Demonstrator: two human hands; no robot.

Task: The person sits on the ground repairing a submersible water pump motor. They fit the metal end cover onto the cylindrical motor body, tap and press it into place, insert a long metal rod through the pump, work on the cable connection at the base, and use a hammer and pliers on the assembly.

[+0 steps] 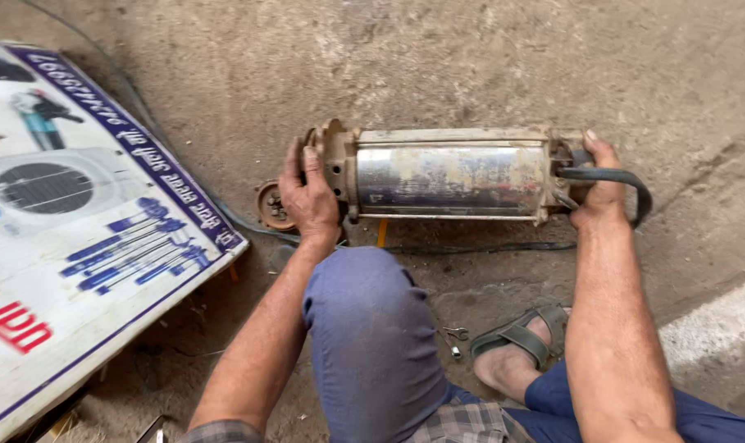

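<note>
We see a long cylindrical metal pump motor w/ dull steel body (450,176) lying on its side on the ground, approx. in the middle of the view, just beyond the bent knee in blue trousers (372,328).

The left hand (309,197) is laid over the rusty flanged end of the motor, fingers curled down on it, thumb side toward us; a firm grip or only resting, we cannot tell. The right hand (598,184) is at the other end, fingers closed around the end part where a thick black cable (618,176) loops out and bends back.

Around: a small round rusty disc w/ holes (272,205) lies just beside the left hand, touching the ground. A thin dark wire (479,246) runs along the ground under the motor. A large printed sign board, white w/ blue border (85,230), lies tilted at left, well apart from the motor. A foot in a grey-green strap sandal (524,336) is near the right forearm, and some small metal bits (456,343) lie next to it.

The surface is a rough, dusty concrete floor (471,57), w/ a paler patch at the right edge.
</note>
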